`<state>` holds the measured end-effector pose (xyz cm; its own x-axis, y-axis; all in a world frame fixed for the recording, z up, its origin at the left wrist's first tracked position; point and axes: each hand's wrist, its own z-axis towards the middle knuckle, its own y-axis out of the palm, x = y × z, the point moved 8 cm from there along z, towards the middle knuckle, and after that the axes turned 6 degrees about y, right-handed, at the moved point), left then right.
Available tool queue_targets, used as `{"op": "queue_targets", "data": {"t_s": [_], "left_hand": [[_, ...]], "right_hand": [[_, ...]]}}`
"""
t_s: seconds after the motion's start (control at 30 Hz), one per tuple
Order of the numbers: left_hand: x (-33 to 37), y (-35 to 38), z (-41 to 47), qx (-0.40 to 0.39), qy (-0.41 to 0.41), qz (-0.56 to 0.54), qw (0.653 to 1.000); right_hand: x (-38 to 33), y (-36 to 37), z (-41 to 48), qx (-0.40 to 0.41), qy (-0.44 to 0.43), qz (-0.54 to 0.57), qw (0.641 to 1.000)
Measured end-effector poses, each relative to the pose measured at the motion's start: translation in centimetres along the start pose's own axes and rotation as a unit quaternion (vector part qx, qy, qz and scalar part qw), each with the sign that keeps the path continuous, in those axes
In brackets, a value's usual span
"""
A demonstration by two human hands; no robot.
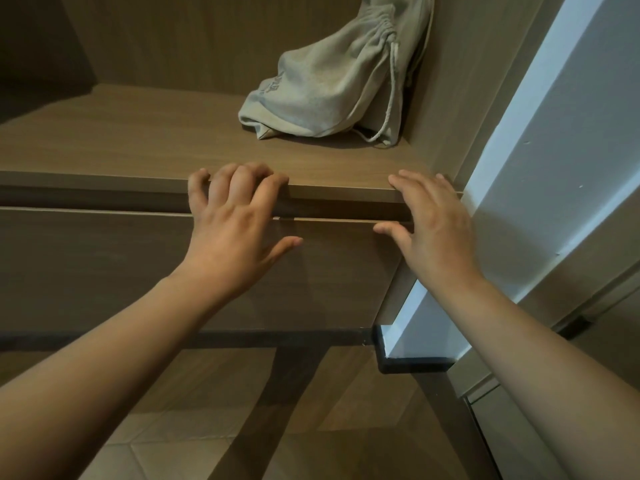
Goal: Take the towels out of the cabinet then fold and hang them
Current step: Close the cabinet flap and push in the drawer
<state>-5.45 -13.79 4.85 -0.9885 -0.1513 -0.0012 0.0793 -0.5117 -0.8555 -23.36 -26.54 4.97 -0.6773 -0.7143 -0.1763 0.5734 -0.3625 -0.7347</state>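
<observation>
We count 2 hands, i.e. 1 left hand (232,223) & 1 right hand (433,226), w/ 2 bare forearms. Furniture: 1 cabinet (207,46), w/ 1 shelf (121,140) & 1 drawer front (104,265) in view. Cloth items: 1 grey drawstring bag (332,84). Misc: 1 white wall strip (554,168), 1 dark baseboard corner (412,365). Floor tiles: approx. several, and we can't tell the exact no.

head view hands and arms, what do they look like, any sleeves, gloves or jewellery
The left hand and right hand are bare: no gloves, rings, watch or bracelet show. The left forearm and right forearm are uncovered right to the frame's edge, so no sleeve is in view. The few nails that show look short and unpainted.
</observation>
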Motion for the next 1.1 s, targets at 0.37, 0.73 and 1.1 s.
{"op": "queue_targets", "data": {"t_s": [0.37, 0.73, 1.1], "left_hand": [[-0.7, 0.4, 0.6, 0.034, -0.017, -0.008, 0.999], [-1.3, 1.1, 0.6, 0.092, -0.03, 0.006, 0.995], [-1.1, 0.7, 1.0, 0.0, -0.054, -0.014, 0.998]], "right_hand": [[-0.1, 0.2, -0.1, 0.022, 0.014, 0.007, 1.0], [0.1, 0.8, -0.5, 0.036, 0.019, 0.024, 0.999], [0.0, 0.5, -0.4, -0.01, 0.019, 0.01, 1.0]]}}
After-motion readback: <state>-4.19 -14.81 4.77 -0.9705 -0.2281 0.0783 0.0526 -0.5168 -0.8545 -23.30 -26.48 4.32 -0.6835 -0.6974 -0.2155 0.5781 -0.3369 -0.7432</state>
